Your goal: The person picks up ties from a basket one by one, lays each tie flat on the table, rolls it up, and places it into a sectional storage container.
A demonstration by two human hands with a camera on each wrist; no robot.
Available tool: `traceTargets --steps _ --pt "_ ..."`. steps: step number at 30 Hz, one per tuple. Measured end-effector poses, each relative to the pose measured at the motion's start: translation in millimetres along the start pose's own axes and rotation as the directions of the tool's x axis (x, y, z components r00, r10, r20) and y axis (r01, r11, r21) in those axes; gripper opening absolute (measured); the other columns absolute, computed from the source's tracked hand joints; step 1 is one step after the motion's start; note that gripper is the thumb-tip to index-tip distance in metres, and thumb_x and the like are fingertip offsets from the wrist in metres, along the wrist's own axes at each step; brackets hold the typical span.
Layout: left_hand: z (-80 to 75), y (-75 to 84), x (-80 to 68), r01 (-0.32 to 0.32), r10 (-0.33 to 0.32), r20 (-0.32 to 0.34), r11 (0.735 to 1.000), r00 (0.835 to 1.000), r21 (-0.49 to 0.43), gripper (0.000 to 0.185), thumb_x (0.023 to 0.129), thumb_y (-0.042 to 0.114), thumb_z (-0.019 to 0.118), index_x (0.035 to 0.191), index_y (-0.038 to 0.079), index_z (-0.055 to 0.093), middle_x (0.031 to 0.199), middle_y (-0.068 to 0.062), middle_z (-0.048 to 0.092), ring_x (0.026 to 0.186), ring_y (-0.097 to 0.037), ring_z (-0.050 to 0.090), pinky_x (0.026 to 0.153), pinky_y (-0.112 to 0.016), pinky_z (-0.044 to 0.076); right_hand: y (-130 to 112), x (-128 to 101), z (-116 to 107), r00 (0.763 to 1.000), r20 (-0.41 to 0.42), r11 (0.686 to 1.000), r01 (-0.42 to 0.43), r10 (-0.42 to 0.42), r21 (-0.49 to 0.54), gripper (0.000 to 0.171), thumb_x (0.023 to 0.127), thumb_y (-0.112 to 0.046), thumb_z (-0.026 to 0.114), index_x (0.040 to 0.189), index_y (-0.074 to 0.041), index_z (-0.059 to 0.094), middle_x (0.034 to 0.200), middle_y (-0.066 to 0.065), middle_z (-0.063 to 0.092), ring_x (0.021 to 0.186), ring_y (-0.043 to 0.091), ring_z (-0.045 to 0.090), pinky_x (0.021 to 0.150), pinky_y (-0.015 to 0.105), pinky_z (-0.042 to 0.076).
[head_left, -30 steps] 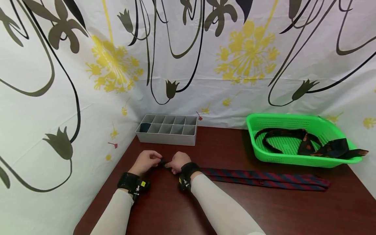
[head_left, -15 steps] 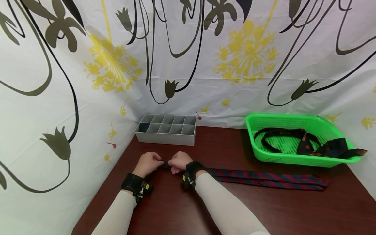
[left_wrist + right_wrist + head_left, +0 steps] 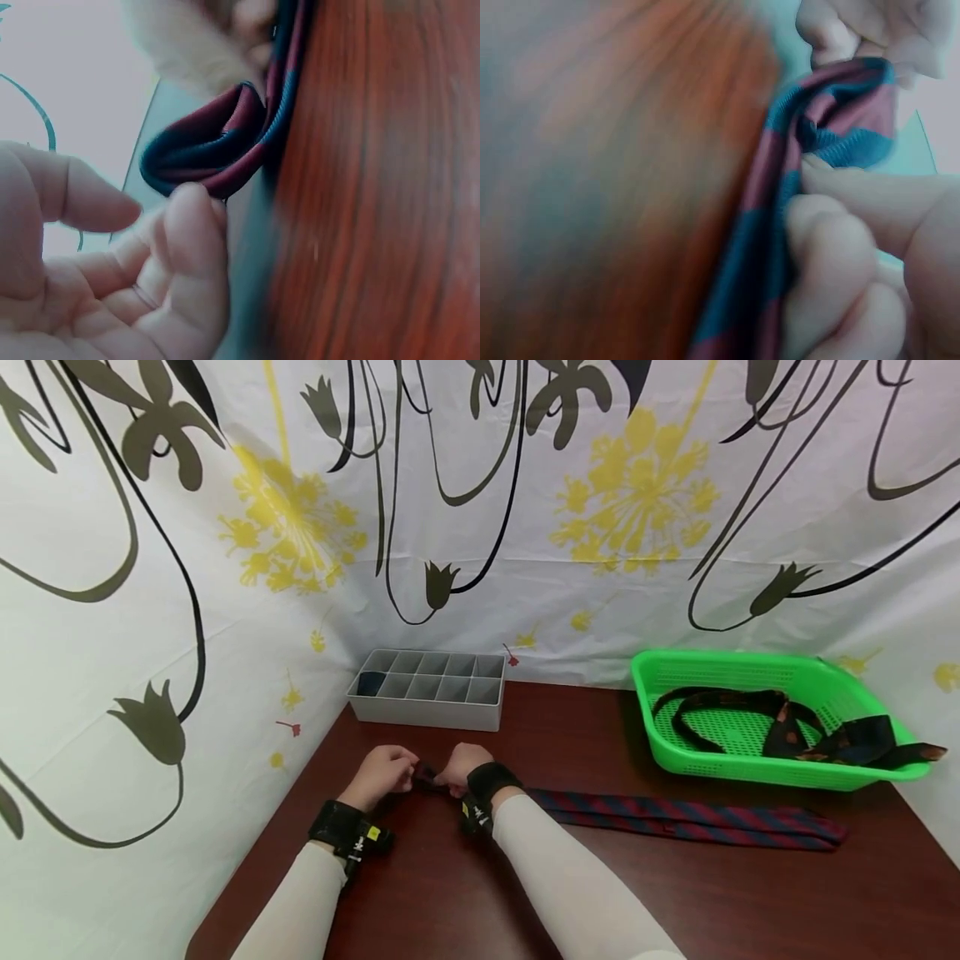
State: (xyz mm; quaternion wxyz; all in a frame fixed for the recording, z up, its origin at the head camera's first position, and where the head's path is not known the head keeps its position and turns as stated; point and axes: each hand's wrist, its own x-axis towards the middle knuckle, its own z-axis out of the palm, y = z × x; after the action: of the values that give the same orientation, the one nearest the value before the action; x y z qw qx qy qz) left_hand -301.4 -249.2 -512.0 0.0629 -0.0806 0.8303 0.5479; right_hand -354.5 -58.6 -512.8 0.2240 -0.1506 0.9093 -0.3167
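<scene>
A navy and maroon striped tie (image 3: 675,817) lies along the brown table (image 3: 570,893), its left end rolled into a small coil (image 3: 426,775). Both hands meet at that coil. My left hand (image 3: 381,773) pinches the coil (image 3: 217,154) from the left with curled fingertips (image 3: 193,217). My right hand (image 3: 462,766) grips the coil (image 3: 840,112) from the right, fingers (image 3: 832,240) curled against the fabric. The coil's inside is hidden between the hands in the head view.
A grey divider box (image 3: 427,688) with several compartments stands at the back left, one compartment holding something dark. A green basket (image 3: 772,714) at the right holds dark ties (image 3: 825,735). Patterned curtains wall in the left and back.
Both hands have shifted slightly away from me along the table with the coil between them. The tie's long part still lies flat to the right.
</scene>
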Motion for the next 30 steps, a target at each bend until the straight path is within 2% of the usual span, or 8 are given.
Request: traceTargets --steps 6,10,13,17,20,22,26,30 --pt "1.4 3.6 -1.3 -0.067 0.07 0.074 0.997 0.995 -0.038 0.02 0.099 0.005 0.068 0.118 -0.001 0.074 0.097 -0.011 0.072 0.073 -0.015 0.067 0.07 -0.026 0.061 11.3 -0.9 0.0 0.998 -0.047 0.999 0.034 -0.033 0.015 0.044 0.091 -0.037 0.081 0.055 -0.014 0.072 0.049 -0.003 0.063 0.047 0.011 0.063 0.054 0.024 0.046" --pt "7.4 2.1 -1.8 -0.076 0.076 0.109 0.997 0.991 -0.004 0.022 0.098 0.009 0.075 0.118 0.002 0.074 0.094 -0.009 0.072 0.074 -0.017 0.067 0.07 -0.028 0.062 21.8 -2.5 3.6 0.993 -0.102 0.993 0.075 -0.066 0.089 0.038 0.09 -0.028 0.08 0.056 -0.015 0.071 0.052 -0.004 0.065 0.05 0.011 0.065 0.055 0.024 0.049" --pt "14.1 1.6 -1.6 -0.093 0.088 0.116 0.995 0.989 0.04 0.022 0.097 0.014 0.077 0.116 0.002 0.074 0.089 -0.007 0.072 0.072 -0.017 0.067 0.068 -0.03 0.062 28.3 -6.2 1.7 0.992 -0.094 0.975 0.102 -0.085 0.195 0.025 0.089 -0.016 0.077 0.064 -0.013 0.073 0.058 -0.003 0.069 0.053 0.01 0.068 0.056 0.023 0.053" --pt "21.4 2.3 -1.1 -0.09 0.083 0.079 0.991 0.993 0.102 0.019 0.096 0.019 0.079 0.11 0.006 0.076 0.084 -0.006 0.072 0.068 -0.016 0.066 0.066 -0.03 0.061 33.2 -13.5 -6.7 0.993 0.003 0.899 0.107 -0.12 0.425 0.005 0.088 -0.004 0.069 0.09 -0.002 0.072 0.075 0.005 0.073 0.062 0.01 0.072 0.063 0.024 0.06" --pt "24.4 3.6 -1.9 -0.079 0.073 0.052 0.987 0.996 0.14 0.019 0.096 0.021 0.079 0.108 0.007 0.076 0.085 -0.006 0.073 0.067 -0.017 0.066 0.066 -0.03 0.061 36.0 -17.2 -13.1 0.983 0.085 0.807 0.081 -0.161 0.584 0.02 0.088 -0.001 0.064 0.108 0.003 0.064 0.086 0.011 0.071 0.069 0.014 0.074 0.068 0.026 0.063" --pt "25.8 4.4 -2.9 -0.077 0.071 0.046 0.984 0.996 0.161 0.02 0.096 0.022 0.079 0.109 0.008 0.076 0.087 -0.005 0.074 0.067 -0.018 0.067 0.065 -0.03 0.06 38.4 -17.6 -16.1 0.976 0.119 0.764 0.063 -0.181 0.642 0.02 0.09 -0.001 0.061 0.11 0.003 0.061 0.089 0.011 0.069 0.072 0.015 0.074 0.07 0.027 0.063" --pt "27.6 6.4 -4.8 -0.078 0.07 0.05 0.98 0.996 0.183 0.022 0.096 0.021 0.079 0.113 0.009 0.075 0.086 -0.005 0.075 0.067 -0.019 0.067 0.064 -0.031 0.059 42.1 -17.9 -18.3 0.97 0.132 0.732 0.062 -0.205 0.678 0.002 0.096 -0.003 0.063 0.097 -0.003 0.061 0.087 0.009 0.068 0.073 0.016 0.075 0.069 0.026 0.063" --pt "26.9 7.3 -4.1 -0.147 0.123 0.117 0.964 0.985 0.22 0.03 0.094 0.018 0.08 0.123 0.014 0.074 0.092 -0.005 0.072 0.068 -0.019 0.065 0.064 -0.031 0.058 42.8 -18.7 -16.9 0.976 0.09 0.739 0.09 -0.2 0.667 0.014 0.094 0.002 0.066 0.086 -0.007 0.058 0.082 0.007 0.066 0.069 0.014 0.074 0.067 0.026 0.063"
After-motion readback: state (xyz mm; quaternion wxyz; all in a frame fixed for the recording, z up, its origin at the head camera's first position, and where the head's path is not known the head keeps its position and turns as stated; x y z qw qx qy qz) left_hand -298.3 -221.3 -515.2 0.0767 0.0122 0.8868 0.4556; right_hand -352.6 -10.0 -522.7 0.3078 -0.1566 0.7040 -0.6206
